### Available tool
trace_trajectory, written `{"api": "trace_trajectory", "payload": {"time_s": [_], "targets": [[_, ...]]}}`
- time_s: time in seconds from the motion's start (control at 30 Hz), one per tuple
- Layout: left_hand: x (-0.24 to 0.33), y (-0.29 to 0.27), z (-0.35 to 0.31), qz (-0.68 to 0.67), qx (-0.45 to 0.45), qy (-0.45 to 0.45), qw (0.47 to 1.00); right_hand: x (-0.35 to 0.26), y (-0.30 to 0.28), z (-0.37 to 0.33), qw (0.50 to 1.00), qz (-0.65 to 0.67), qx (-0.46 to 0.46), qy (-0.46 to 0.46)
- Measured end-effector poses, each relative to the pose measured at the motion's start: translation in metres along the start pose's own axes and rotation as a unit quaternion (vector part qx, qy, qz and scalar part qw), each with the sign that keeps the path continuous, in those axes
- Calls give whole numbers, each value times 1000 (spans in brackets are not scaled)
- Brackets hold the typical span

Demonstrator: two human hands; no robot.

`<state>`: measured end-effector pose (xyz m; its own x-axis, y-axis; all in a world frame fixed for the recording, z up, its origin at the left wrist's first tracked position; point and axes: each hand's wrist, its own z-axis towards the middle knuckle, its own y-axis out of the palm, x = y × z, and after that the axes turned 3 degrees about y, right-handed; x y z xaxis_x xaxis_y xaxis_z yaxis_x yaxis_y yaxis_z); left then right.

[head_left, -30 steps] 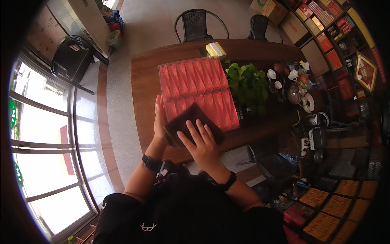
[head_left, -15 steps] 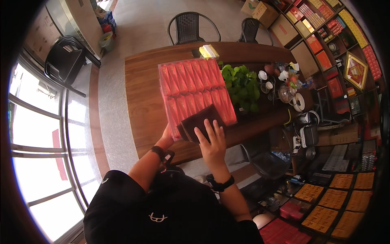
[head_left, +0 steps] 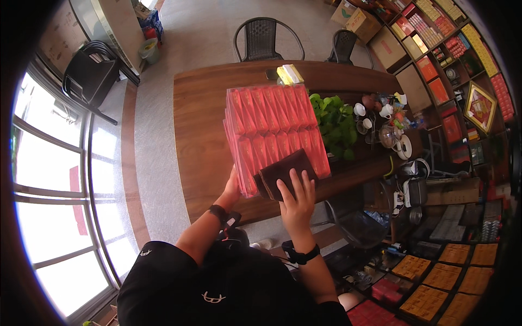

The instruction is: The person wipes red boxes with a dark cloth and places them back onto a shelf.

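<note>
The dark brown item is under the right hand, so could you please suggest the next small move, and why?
Perhaps ease the dark brown item slightly farther onto the red packs: it appears to overhang their near edge, the right hand's fingers lie across it, and the left hand is at their near left corner.

I can read no wording from here; the marks on the red packets (head_left: 270, 108) and cardboard box (head_left: 363, 24) are too small.
</note>
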<state>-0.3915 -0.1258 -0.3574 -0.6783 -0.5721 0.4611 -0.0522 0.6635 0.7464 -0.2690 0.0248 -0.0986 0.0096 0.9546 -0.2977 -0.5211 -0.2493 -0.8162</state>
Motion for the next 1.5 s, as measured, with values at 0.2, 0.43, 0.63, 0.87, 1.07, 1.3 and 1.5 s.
{"api": "trace_trajectory", "payload": {"time_s": [0.2,0.43,0.63,0.87,1.07,1.3,1.5], "targets": [[-29,-66,41,-73,-107,-161,978,2,0,-6,994,105,21,-28],[-31,-141,83,-110,47,-327,937,20,-3,-31,758,544,9,360],[-85,-47,107,43,164,-361,917,69,-39,-64,522,684,265,436],[-185,136,76,300,-95,-398,862,105,-143,-137,443,672,449,388],[-327,246,-40,548,-328,-365,677,66,-254,-257,377,564,633,373],[-465,352,-339,364,-747,-298,470,-11,-314,-417,374,360,819,246],[-493,416,-536,195,-856,182,443,-86,-337,-488,303,273,902,140]]}}
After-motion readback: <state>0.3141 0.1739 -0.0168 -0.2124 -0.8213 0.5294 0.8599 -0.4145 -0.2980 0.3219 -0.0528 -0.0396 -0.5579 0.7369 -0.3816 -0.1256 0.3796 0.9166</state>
